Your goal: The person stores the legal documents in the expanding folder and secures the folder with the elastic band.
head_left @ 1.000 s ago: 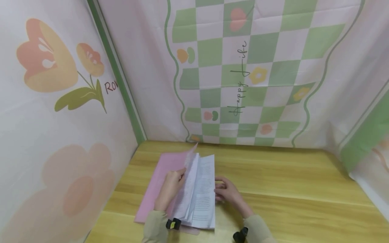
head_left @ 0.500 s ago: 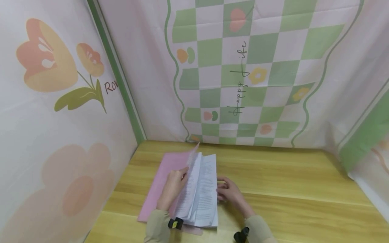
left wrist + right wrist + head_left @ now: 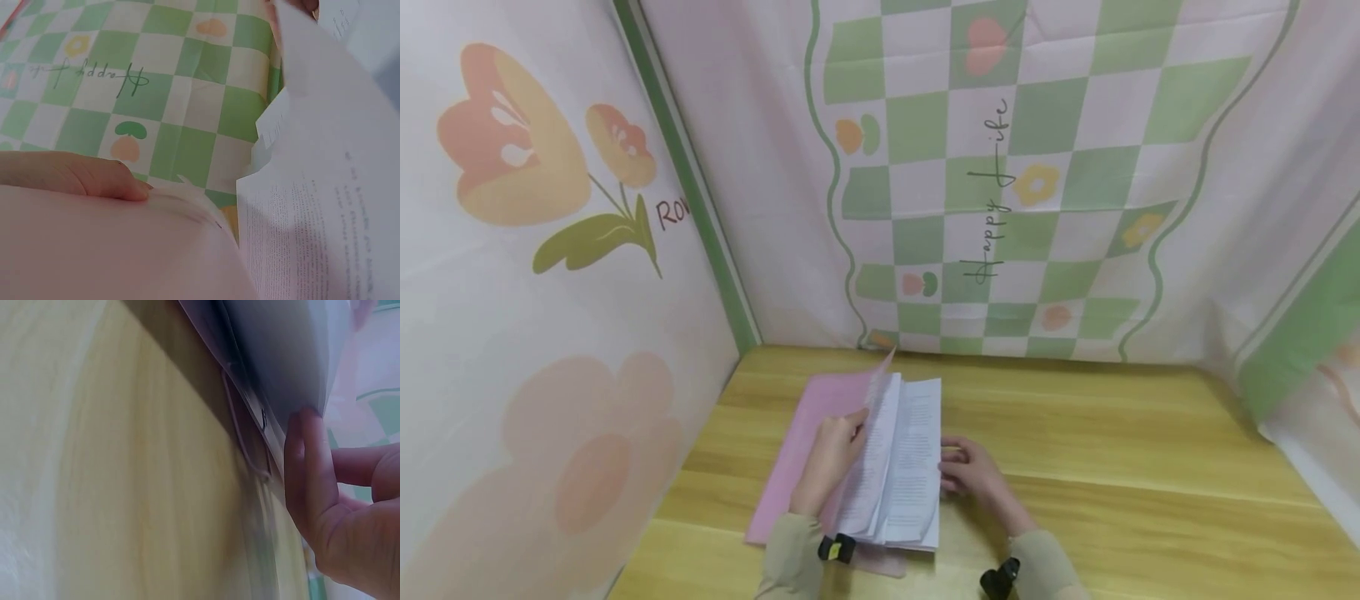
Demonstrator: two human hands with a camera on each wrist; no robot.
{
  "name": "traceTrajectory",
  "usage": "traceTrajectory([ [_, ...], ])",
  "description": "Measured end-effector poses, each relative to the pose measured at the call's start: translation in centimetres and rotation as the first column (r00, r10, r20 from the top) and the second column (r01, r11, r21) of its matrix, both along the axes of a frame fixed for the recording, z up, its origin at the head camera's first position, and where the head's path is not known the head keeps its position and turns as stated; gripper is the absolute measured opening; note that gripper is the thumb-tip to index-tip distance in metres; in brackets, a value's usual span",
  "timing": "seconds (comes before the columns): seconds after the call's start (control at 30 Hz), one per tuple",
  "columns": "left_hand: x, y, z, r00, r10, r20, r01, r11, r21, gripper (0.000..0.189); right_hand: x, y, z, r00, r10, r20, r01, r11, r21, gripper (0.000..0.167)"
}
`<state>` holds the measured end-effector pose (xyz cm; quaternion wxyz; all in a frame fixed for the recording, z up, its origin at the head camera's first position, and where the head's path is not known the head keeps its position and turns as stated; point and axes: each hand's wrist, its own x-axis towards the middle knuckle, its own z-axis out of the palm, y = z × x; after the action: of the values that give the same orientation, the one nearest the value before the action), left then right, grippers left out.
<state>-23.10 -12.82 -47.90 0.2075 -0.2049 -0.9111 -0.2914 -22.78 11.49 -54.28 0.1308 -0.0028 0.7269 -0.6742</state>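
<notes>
A pink folder (image 3: pixel 808 417) lies spread on the table, with a stack of printed papers (image 3: pixel 913 458) in it. My left hand (image 3: pixel 833 450) pinches the raised pink cover; in the left wrist view its thumb rests along the top of that cover (image 3: pixel 119 244). The printed sheets (image 3: pixel 281 231) stand fanned beside it. My right hand (image 3: pixel 973 475) is at the right edge of the papers. In the right wrist view, the right hand's fingertips (image 3: pixel 309 422) grip the edge of the sheets (image 3: pixel 294 356), which stand lifted from the tabletop.
The wooden table (image 3: pixel 1120 467) stretches away to the right. Behind it hangs a green-and-white checked curtain (image 3: pixel 977 192), and a flowered curtain (image 3: pixel 587 317) borders the left side. A thin clear flap (image 3: pixel 880 560) sticks out below the papers.
The folder and papers have shifted slightly to the right, with both hands moving along. The lower edge of the papers has risen a little, showing more of the flap beneath.
</notes>
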Motion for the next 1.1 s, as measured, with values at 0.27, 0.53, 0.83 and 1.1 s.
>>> traceTrajectory([
  [0.27, 0.1, 0.5, 0.0, 1.0, -0.009, 0.019, 0.009, 1.0, 0.002, 0.013, 0.0, -0.7, 0.0, 1.0, 0.019, -0.001, -0.019, 1.0, -0.012, 0.052],
  [0.53, -0.1, 1.2, 0.0, 1.0, -0.017, 0.011, 0.017, 1.0, 0.009, 0.012, 0.0, -1.1, -0.2, 1.0, 0.012, -0.003, -0.012, 1.0, -0.028, 0.054],
  [0.83, -0.1, 2.1, -0.3, 0.999, -0.037, -0.014, 0.037, 0.999, -0.007, 0.022, -0.1, -1.3, -0.4, 1.0, -0.011, 0.004, 0.011, 0.999, -0.053, 0.054],
  [1.1, 0.0, 2.9, -0.1, 0.999, -0.041, -0.007, 0.041, 0.999, 0.016, 0.015, -0.1, -1.3, -0.3, 0.999, -0.046, -0.005, 0.045, 0.999, -0.025, 0.054],
])
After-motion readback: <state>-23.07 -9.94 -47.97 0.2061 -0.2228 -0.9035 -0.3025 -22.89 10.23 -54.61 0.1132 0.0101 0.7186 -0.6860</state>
